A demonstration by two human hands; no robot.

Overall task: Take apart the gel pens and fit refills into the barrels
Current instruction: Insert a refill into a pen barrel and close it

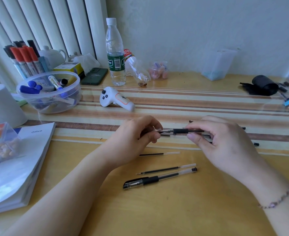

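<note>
Both hands hold one gel pen (180, 131) level above the striped mat. My left hand (137, 137) pinches its tip end; my right hand (222, 142) grips the clear barrel behind the black rubber grip. On the wooden desk in front lie a whole capped gel pen (159, 179), a loose black refill (166, 170) just above it, and another refill (159, 153) near my left wrist. More dark pen parts lie under my right hand, partly hidden. Small black end caps (256, 144) lie on the mat to the right.
A white handheld controller (116, 99) and a clear bowl of markers (50, 92) sit behind the hands. A water bottle (115, 53), phone, marker cup and a white upturned cup stand at the back left. A book (16, 166) lies left, a black pouch (262, 85) far right.
</note>
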